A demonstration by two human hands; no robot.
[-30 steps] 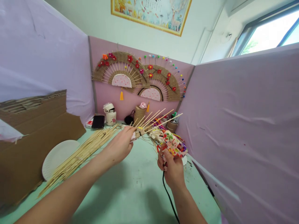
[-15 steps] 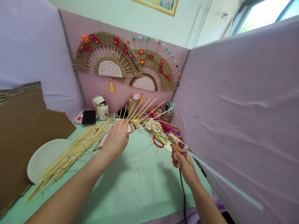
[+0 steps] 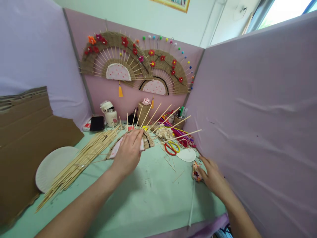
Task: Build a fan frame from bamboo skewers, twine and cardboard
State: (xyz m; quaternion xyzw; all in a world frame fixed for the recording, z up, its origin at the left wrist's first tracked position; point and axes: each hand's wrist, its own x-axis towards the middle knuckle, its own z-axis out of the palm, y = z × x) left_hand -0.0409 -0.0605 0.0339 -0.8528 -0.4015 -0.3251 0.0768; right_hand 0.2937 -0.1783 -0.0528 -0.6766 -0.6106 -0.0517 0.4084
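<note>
My left hand [image 3: 128, 148] is closed over a small half-round woven fan [image 3: 148, 140] with a pink-and-white centre. Its bare bamboo sticks [image 3: 170, 127] spread up and to the right, and the hand hides part of the weave. At the table's right side, a flower-patterned hot glue gun [image 3: 196, 172] lies on the cloth, a pale glue stick [image 3: 191, 205] jutting from its back toward me. My right hand [image 3: 211, 175] is at the gun's right side, fingers apart and stretched out, thumb close against it.
A bundle of bamboo sticks [image 3: 81, 162] overlaps a white paper plate [image 3: 49, 168] beside torn cardboard [image 3: 27, 142]. Scissors [image 3: 170, 148] and a white oval [image 3: 187, 154] lie right of the fan. Behind stand a bottle [image 3: 110, 115] and twine spool [image 3: 144, 114]. Finished fans [image 3: 116, 46] hang on the pink panel.
My right hand has lowered the glue gun to the table, moving right and toward me, and its grip has loosened. The fan in my left hand has shifted slightly right and tilted flatter.
</note>
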